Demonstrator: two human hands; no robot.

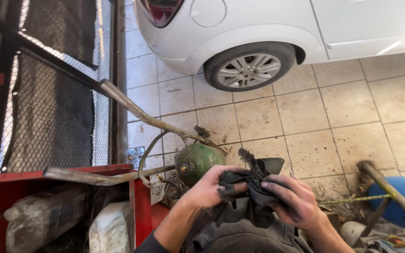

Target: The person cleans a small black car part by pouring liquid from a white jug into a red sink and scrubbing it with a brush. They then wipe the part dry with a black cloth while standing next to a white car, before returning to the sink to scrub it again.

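Both my hands are wrapped in a dark, dirty rag [254,187] at the bottom middle of the head view. My left hand [209,187] grips the rag's left side, its fingers blackened with grease. My right hand [292,200] clutches the rag's right side, fingers curled over the cloth. A twisted end of the rag sticks up between them. Just beyond my left hand sits a green round tank [198,161] with a hose and a long bent metal handle [141,112].
A white car [282,23] with its rear wheel [249,69] stands on the tiled floor [352,107] ahead. At left are a wire mesh panel [52,107] and a red metal cart [5,187] holding plastic jugs [43,218]. A blue container [401,192] and a metal bar [394,192] lie at right.
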